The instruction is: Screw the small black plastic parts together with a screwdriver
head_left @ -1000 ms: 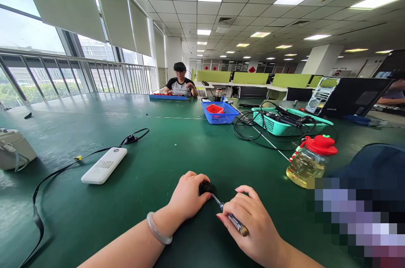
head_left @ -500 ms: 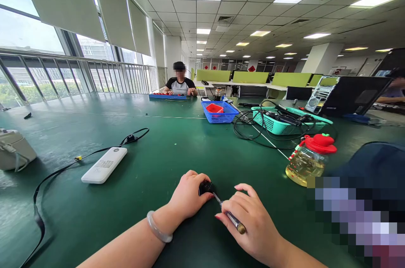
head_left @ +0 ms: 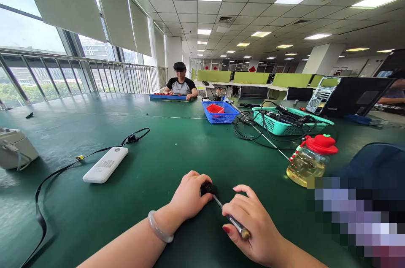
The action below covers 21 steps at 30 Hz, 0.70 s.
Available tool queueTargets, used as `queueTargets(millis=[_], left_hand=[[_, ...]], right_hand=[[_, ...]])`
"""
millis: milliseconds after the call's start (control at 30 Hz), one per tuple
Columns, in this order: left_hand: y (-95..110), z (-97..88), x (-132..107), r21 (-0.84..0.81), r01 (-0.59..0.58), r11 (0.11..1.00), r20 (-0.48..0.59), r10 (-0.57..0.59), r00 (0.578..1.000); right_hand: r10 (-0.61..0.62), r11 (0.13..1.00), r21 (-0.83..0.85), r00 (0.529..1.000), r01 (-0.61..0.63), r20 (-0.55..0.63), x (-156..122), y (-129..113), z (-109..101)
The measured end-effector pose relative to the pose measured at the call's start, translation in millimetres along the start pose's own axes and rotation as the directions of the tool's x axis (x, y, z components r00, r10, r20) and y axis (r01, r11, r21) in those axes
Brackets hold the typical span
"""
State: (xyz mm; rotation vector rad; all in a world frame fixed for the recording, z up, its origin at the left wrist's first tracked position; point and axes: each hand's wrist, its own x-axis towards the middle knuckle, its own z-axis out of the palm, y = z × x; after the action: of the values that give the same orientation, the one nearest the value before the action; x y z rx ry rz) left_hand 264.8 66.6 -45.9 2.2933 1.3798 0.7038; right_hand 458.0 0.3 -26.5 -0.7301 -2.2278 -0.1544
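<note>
My left hand [head_left: 189, 195], with a pale bangle on the wrist, is closed around a small black object [head_left: 207, 189] and steadies it on the green table. Fingers partly cover that object, so its exact kind is unclear. My right hand [head_left: 255, 222] grips a thin screwdriver [head_left: 235, 221] with a metal shaft and a brass-coloured handle end. The shaft slants up and left, and its tip meets the black object; the tip itself is too small to make out.
Left lie a white power bank [head_left: 106, 164], a black strap or cable [head_left: 58, 171] and a pale case [head_left: 15, 147]. To the right stands a red-lidded bottle [head_left: 306, 166]. Farther back are a blue basket [head_left: 221, 117] and a teal basket [head_left: 275, 126] with cables. A person [head_left: 180, 84] sits opposite.
My right thumb has lifted off the screwdriver's side, and the handle end has shifted slightly right and down. My left hand still holds the black object in place.
</note>
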Motion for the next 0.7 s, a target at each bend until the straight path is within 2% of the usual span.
queueTargets(millis=[333, 567, 700], left_hand=[[0.6, 0.1, 0.5, 0.005, 0.005, 1.000, 0.013, -0.005, 1.000], [0.4, 0.4, 0.3, 0.000, 0.005, 1.000, 0.008, -0.005, 1.000], [0.4, 0.4, -0.1, 0.001, 0.010, 1.000, 0.010, -0.010, 1.000]], right_hand=[[0.003, 1.000, -0.016, 0.999, -0.002, 0.033, 0.3, -1.1, 1.5], [-0.027, 0.999, -0.020, 0.990, 0.030, 0.136, -1.6, -3.8, 5.8], [-0.006, 0.999, -0.031, 0.993, 0.010, 0.121, -0.9, -3.7, 5.8]])
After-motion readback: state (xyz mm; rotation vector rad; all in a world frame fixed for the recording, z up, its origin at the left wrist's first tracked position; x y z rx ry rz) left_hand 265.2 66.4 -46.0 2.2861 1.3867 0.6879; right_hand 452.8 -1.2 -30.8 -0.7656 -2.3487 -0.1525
